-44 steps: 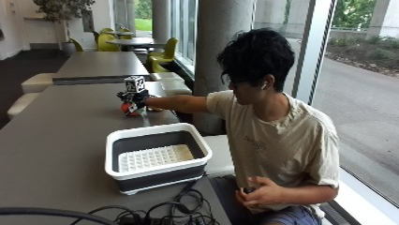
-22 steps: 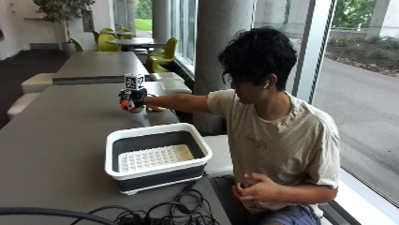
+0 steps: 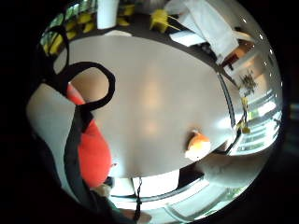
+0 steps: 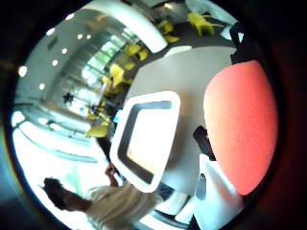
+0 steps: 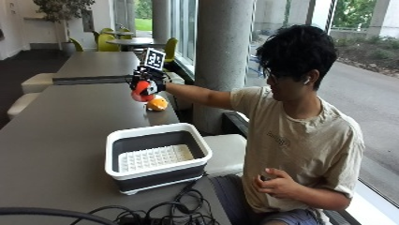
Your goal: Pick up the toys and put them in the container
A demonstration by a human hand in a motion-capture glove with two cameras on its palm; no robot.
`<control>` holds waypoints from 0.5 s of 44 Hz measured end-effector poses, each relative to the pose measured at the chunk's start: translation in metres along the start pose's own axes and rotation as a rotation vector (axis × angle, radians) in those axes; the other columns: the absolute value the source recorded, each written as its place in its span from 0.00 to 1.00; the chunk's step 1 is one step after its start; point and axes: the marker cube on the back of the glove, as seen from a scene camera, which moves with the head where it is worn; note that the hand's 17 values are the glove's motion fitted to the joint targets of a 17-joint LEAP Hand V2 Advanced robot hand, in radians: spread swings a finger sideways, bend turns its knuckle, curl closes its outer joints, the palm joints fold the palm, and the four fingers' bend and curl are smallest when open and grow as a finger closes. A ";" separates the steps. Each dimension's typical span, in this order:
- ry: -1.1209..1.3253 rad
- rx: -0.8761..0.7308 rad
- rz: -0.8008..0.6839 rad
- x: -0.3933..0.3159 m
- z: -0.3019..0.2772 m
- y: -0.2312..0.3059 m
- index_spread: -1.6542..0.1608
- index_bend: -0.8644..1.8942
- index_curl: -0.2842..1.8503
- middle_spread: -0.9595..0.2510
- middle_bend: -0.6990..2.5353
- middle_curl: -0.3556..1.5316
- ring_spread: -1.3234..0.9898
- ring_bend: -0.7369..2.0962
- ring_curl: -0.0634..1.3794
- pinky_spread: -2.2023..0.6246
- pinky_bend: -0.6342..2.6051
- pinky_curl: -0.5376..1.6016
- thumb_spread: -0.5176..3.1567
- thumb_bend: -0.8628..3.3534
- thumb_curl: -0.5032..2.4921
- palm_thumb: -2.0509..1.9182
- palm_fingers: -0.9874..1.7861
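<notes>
Red toy (image 4: 242, 129) close by palm, white-rimmed container (image 4: 144, 139) on grey table (image 4: 192, 76).

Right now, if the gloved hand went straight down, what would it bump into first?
Probably the table. The right hand holds a red toy up in the air, with the orange toy lying just beside its path, though depth is hard to judge.

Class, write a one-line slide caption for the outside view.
A gloved right hand holds a red toy above the table, an orange toy beside it, container nearby.
</notes>
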 end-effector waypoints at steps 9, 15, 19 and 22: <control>-0.068 -0.029 -0.173 -0.099 0.007 -0.009 0.71 0.51 0.26 0.49 0.42 0.46 0.34 0.58 0.45 0.64 0.52 0.46 0.36 0.25 0.41 0.68 0.66; -0.080 -0.062 -0.264 -0.153 0.021 -0.013 0.70 0.53 0.28 0.48 0.43 0.49 0.34 0.59 0.46 0.64 0.53 0.47 0.35 0.24 0.42 0.67 0.65; -0.092 -0.081 -0.300 -0.180 0.029 -0.014 0.70 0.51 0.29 0.48 0.42 0.50 0.34 0.60 0.47 0.64 0.54 0.48 0.36 0.23 0.42 0.65 0.65; -0.108 -0.104 -0.352 -0.217 0.041 -0.016 0.71 0.50 0.29 0.48 0.41 0.50 0.35 0.61 0.48 0.64 0.55 0.48 0.37 0.22 0.42 0.65 0.64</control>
